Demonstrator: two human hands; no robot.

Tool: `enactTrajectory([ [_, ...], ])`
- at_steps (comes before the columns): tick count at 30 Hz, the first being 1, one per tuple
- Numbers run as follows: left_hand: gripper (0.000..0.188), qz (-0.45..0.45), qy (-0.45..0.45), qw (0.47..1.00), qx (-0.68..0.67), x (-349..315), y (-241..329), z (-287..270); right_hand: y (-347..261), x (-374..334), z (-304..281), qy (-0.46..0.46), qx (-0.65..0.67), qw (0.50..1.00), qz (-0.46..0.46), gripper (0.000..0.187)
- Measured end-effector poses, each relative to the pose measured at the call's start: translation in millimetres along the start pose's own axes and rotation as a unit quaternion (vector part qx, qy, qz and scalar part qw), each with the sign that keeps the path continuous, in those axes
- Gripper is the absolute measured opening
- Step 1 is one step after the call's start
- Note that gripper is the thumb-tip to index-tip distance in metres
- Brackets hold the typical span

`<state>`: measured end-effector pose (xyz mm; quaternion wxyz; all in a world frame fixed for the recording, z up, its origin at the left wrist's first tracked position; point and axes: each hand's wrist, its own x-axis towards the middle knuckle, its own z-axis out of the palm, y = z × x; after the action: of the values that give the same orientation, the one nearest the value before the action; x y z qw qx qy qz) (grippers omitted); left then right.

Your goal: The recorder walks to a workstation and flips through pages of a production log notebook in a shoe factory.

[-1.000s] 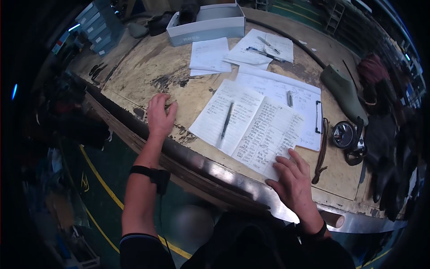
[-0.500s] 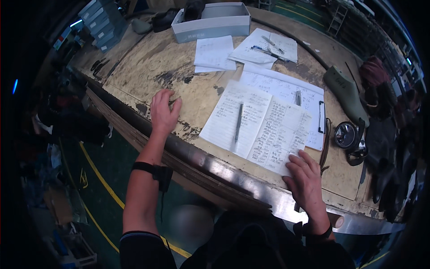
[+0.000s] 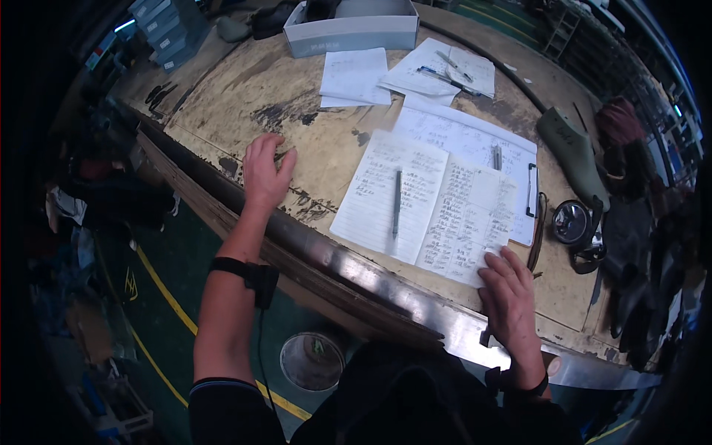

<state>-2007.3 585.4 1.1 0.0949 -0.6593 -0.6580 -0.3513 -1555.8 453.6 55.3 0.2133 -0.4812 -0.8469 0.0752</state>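
Observation:
An open notebook (image 3: pixel 366 191) with handwritten pages lies on the worktable, a dark pen (image 3: pixel 397 204) resting on its left page. Partly under it is a clipboard (image 3: pixel 532 191) with written sheets and another pen (image 3: pixel 497 156). My left hand (image 3: pixel 267 174) rests on the bare tabletop left of the notebook, empty, thumb apart from the fingers. At the notebook's lower right corner, my right hand (image 3: pixel 510 297) lies with slightly bent, spread fingers touching the page edge. Whether the thumb reaches under the paper is hard to see.
Loose papers (image 3: pixel 354 74) and pens (image 3: pixel 452 78) lie farther back, before an open shoebox (image 3: pixel 352 35). To the right are a green shoe last (image 3: pixel 571 152), a round lamp (image 3: pixel 572 222) and dark shoes (image 3: pixel 630 259). Below the metal table edge (image 3: pixel 400 289) stands a bin (image 3: pixel 313 361).
The view has shifted slightly, so the papers and shoebox sit higher and the bin shows more clearly. Both hands stay in nearly the same places.

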Motion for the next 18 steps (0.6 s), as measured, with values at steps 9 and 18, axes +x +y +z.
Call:
enactTrajectory([
  [9,0.035,-0.007,-0.009,1.0,0.009,0,-1,-1,-2,-2,-7,0.004,0.019,1.0,0.008,0.034],
  [18,0.034,0.009,0.003,1.0,0.01,1,-2,1,19,-53,-7,0.162,0.065,0.984,0.031,0.02],
])
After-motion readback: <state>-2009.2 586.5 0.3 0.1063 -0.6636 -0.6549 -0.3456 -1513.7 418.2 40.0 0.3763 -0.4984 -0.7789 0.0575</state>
